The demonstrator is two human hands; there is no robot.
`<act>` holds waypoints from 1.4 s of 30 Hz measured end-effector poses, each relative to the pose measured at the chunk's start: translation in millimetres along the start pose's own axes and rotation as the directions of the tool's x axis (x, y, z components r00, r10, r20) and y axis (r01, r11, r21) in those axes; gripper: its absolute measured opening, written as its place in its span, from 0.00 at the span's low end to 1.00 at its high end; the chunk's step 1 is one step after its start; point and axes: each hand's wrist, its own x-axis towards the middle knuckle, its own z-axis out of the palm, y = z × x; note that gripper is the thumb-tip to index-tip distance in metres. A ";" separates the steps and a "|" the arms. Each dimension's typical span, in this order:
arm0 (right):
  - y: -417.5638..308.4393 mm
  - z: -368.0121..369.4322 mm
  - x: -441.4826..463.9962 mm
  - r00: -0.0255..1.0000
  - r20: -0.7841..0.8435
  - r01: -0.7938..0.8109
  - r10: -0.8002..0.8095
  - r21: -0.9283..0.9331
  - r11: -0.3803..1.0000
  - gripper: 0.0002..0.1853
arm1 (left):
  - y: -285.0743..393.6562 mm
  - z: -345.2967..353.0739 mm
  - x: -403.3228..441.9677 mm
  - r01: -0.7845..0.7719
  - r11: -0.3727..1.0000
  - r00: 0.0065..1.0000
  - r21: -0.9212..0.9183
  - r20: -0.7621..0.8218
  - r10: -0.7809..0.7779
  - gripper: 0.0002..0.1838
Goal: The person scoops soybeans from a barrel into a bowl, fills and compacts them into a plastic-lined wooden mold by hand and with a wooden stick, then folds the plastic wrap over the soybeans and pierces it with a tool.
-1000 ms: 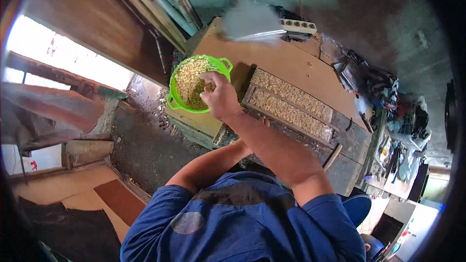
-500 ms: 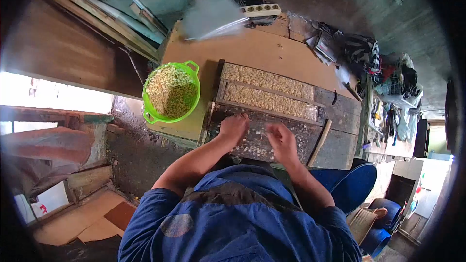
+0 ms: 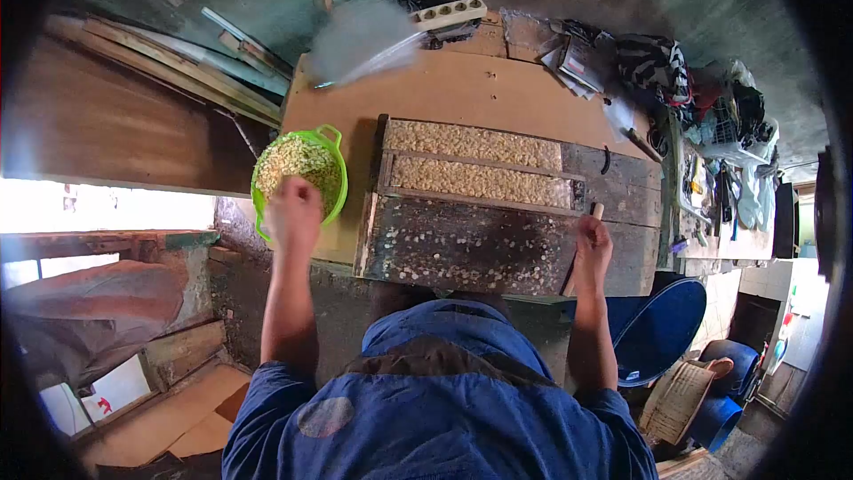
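Note:
My left hand [image 3: 295,213] is over the near side of a bright green plastic basket [image 3: 342,180] heaped with pale beans [image 3: 298,158]. Motion blurs its fingers, so I cannot tell whether they hold anything. My right hand [image 3: 593,244] is closed around a wooden stick [image 3: 598,211], whose upper end pokes out above the fingers. Between the hands lies a dark wooden board [image 3: 462,244] scattered with loose bean bits. Just beyond it, a wooden frame [image 3: 480,198] holds two long flat rows of beans [image 3: 480,180], apparently under clear plastic.
Clear plastic sheets [image 3: 364,40] and a power strip [image 3: 451,13] lie at the table's back. Papers [image 3: 573,67] and bags [image 3: 653,62] sit at the back right. A blue barrel [image 3: 662,333] stands below the right edge. Planks [image 3: 178,71] lean at the left.
My left hand has moved left from the board to the basket. My right hand has moved right and taken hold of the wooden stick. The view has shifted slightly.

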 end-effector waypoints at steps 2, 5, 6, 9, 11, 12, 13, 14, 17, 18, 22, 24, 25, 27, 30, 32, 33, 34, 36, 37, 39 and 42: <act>-3.5 -2.1 6.6 0.997 -0.034 0.072 -0.075 -0.084 0.994 0.10 | -28.1 -12.7 13.6 0.039 0.996 0.997 0.082 -0.062 -0.034 0.04; -1.7 -3.0 19.2 0.995 -0.104 -0.022 0.004 -0.170 0.985 0.11 | -57.0 -8.7 16.1 0.043 0.995 0.990 0.088 -0.140 -0.030 0.05; -0.2 -1.8 24.3 0.994 -0.106 -0.021 0.003 -0.171 0.985 0.11 | -54.4 -10.3 11.6 0.046 0.991 0.992 0.124 -0.124 -0.031 0.05; 7.0 3.3 35.2 0.956 -0.201 0.116 -0.214 -0.411 0.904 0.13 | -38.3 3.9 -12.3 -0.005 0.991 0.995 0.135 -0.095 0.018 0.06; 18.4 7.3 42.3 0.967 -0.248 -0.018 -0.048 -0.257 0.966 0.16 | -19.5 27.4 -36.5 -0.092 0.995 0.995 -0.037 -0.044 0.090 0.07; 29.7 4.7 47.7 0.967 -0.248 -0.014 -0.052 -0.257 0.966 0.16 | -6.8 39.5 -48.6 -0.114 0.976 0.993 -0.188 -0.003 0.115 0.08; 44.5 -2.7 53.1 0.986 -0.164 -0.032 -0.021 -0.316 0.948 0.17 | 14.1 44.1 -58.0 -0.055 0.964 0.989 -0.259 0.118 0.089 0.11; 51.9 -7.7 56.4 0.997 -0.078 -0.045 0.017 -0.377 0.925 0.18 | 32.7 47.8 -65.6 0.013 0.947 0.969 -0.322 0.239 0.068 0.15; 38.1 -2.6 52.5 0.998 -0.064 -0.013 -0.014 -0.401 0.916 0.18 | 45.2 90.4 -69.1 -0.291 0.940 0.957 -0.178 -0.063 0.284 0.26; 36.1 -1.1 53.7 0.998 -0.060 -0.009 -0.017 -0.401 0.916 0.18 | 38.5 107.7 -66.8 -0.288 0.941 0.957 -0.178 -0.066 0.281 0.26; 50.1 0.3 58.1 0.984 -0.091 -0.175 0.154 -0.309 0.935 0.17 | 33.6 133.3 -51.3 0.079 0.967 0.984 -0.242 0.173 -0.037 0.32; 55.1 -0.4 58.2 0.985 -0.107 -0.165 0.138 -0.304 0.938 0.16 | 36.1 128.1 -47.2 0.190 0.950 0.945 -0.248 0.309 -0.108 0.32; 53.7 0.1 56.1 0.986 -0.109 -0.152 0.124 -0.313 0.937 0.16 | 36.9 125.6 -46.2 0.190 0.941 0.934 -0.280 0.348 -0.085 0.32; 47.8 1.2 52.1 0.987 -0.115 -0.142 0.111 -0.322 0.936 0.17 | 30.7 130.5 -44.1 0.188 0.931 0.920 -0.313 0.388 -0.056 0.31; 27.4 4.6 42.9 0.987 -0.111 -0.146 0.114 -0.342 0.928 0.17 | 15.3 145.5 -45.0 0.073 0.945 0.959 -0.320 0.282 0.022 0.30; 17.5 6.0 40.2 0.963 -0.084 -0.263 0.257 -0.069 0.962 0.16 | 20.3 139.5 -44.2 0.119 0.914 0.955 -0.388 0.296 0.001 0.29; 23.9 5.3 43.0 0.963 -0.086 -0.261 0.255 -0.067 0.963 0.16 | 21.9 136.8 -43.9 0.116 0.914 0.955 -0.389 0.295 0.004 0.29; 37.7 2.9 47.5 0.993 -0.096 -0.080 0.065 -0.166 0.983 0.16 | 22.8 134.1 -45.4 0.085 0.911 0.966 -0.404 0.256 0.024 0.29; 41.4 -1.8 46.9 0.988 -0.087 0.100 -0.127 -0.266 0.959 0.17 | 26.4 127.9 -45.4 0.053 0.906 0.975 -0.419 0.218 0.044 0.29; 16.2 -1.1 37.9 0.995 -0.096 -0.041 0.027 -0.149 0.988 0.17 | 28.9 122.1 -45.1 0.041 0.895 0.978 -0.444 0.201 0.055 0.28; -10.8 -3.2 28.2 0.980 -0.080 -0.188 0.184 -0.033 0.982 0.17 | 32.8 108.9 -47.2 0.035 0.886 0.981 -0.463 0.186 0.058 0.28; -23.4 -9.7 16.1 0.991 -0.087 -0.081 0.099 0.186 0.979 0.18 | 37.9 91.0 -57.1 -0.026 0.891 0.986 -0.453 0.134 0.096 0.27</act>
